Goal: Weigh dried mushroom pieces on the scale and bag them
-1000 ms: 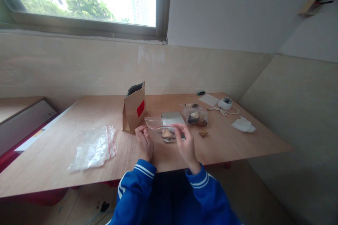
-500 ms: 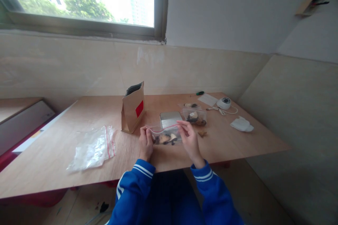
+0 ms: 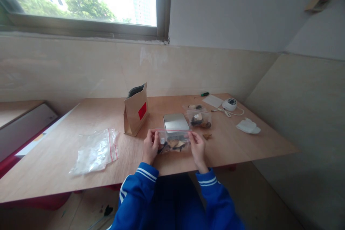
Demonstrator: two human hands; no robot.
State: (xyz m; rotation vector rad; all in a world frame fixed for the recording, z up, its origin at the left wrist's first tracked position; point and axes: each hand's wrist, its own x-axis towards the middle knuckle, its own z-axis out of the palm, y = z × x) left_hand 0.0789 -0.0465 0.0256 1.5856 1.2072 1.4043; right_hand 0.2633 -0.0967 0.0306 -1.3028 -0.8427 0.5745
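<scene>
A clear zip bag [image 3: 176, 143] with dark and tan dried pieces inside hangs between my hands near the table's front edge. Its red-lined top edge is stretched straight. My left hand [image 3: 151, 146] pinches the bag's upper left corner, and my right hand [image 3: 198, 148] pinches the upper right corner. Just behind the bag lies a silver flat scale [image 3: 176, 122]. Two more filled bags rest beyond it to the right, the nearer one [image 3: 199, 119] in front of the other [image 3: 195, 107]. A loose brown piece [image 3: 207, 136] lies right of my right hand.
An upright brown paper bag [image 3: 135, 111] with a red label stands left of the scale. Clear flat bags [image 3: 94, 152] lie farther left. Toward the right are a white camera [image 3: 229, 104] with cable, white tissue [image 3: 248, 126], paper [image 3: 213, 101] and a green-handled tool [image 3: 205, 94].
My right hand has moved down and slightly right along the held bag. The bag's top edge, wavy before, is now pulled straight, and more of the scale shows.
</scene>
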